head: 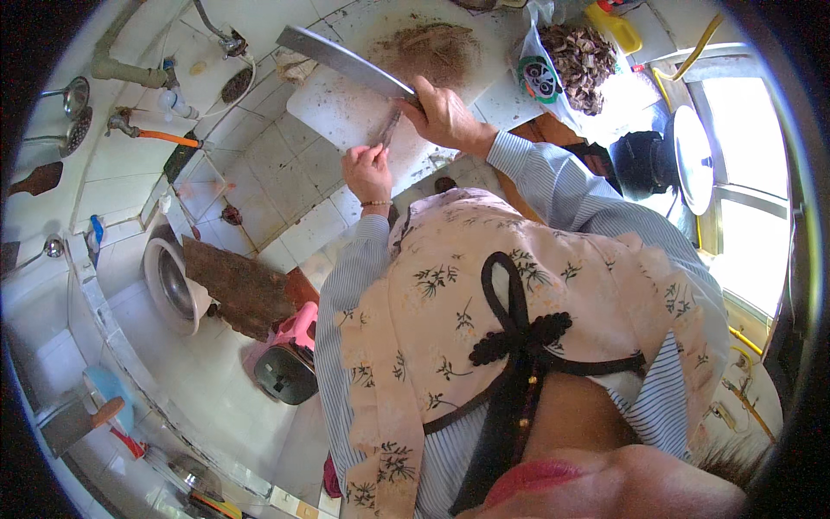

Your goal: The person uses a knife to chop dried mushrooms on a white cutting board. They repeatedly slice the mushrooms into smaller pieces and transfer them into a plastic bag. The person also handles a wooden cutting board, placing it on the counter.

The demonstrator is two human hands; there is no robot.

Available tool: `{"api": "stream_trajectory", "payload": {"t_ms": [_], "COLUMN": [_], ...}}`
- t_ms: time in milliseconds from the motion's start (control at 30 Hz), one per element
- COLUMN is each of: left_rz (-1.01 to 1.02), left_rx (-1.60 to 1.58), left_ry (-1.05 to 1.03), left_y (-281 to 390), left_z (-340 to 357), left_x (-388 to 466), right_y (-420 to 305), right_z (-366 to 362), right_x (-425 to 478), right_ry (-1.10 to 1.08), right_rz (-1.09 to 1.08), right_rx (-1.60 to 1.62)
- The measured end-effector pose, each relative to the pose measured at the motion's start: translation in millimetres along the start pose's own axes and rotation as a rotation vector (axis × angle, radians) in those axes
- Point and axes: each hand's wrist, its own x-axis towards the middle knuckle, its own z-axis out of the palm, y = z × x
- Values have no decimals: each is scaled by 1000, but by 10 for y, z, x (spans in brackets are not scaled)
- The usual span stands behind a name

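My right hand [450,117] grips a cleaver [347,61], its broad blade pointing up and left over a white cutting board [324,107]. Lower on the left, my left hand [368,172] pinches the near end of a thin dark brown strip [388,128], whose exact material I cannot tell. The strip's far end lies close to the cleaver's handle. Brown crumbs and thin scraps [431,48] are heaped at the far part of the board, and small dark bits speckle its surface.
A plastic bag [541,81] with a panda print holds chopped brown pieces [583,61]; a yellow bottle [616,29] stands beyond it. At right is a dark pot [639,162] near a pale lid [692,160]. A tap [123,123] with an orange hose and hanging ladles [74,133] are at left.
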Motion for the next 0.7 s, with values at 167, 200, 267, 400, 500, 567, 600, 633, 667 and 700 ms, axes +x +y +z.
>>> {"api": "stream_trajectory", "payload": {"t_ms": [167,200,267,400,500,567,600,633,667,700], "left_rz": [79,99,98,108,115,141,125,94,62,33], "left_rx": [15,47,48,75,78,77,37,34,32,25], "left_ry": [0,12,34,39,32,68,94,83,73,55], "left_y": [18,-7,-38,-119,-33,-55,-11,1,8,7], "left_z": [36,39,65,129,75,97,91,94,88,61], "left_x": [18,26,9,-65,0,1,8,17,22,9], "right_y": [406,340,167,198,380,335,294,217,109,-9], "right_z": [254,226,121,241,360,324,270,193,134,79], "right_x": [-346,-274,-132,-189,-352,-253,-194,-96,2,37], "right_ry": [-226,-204,-126,-28,-211,-232,-158,-90,-22,49], "right_rz": [97,69,17,7,112,99,-5,-60,-115,-161], "right_rx": [-109,-112,-88,-50,-102,-144,-127,-88,-47,-8]}}
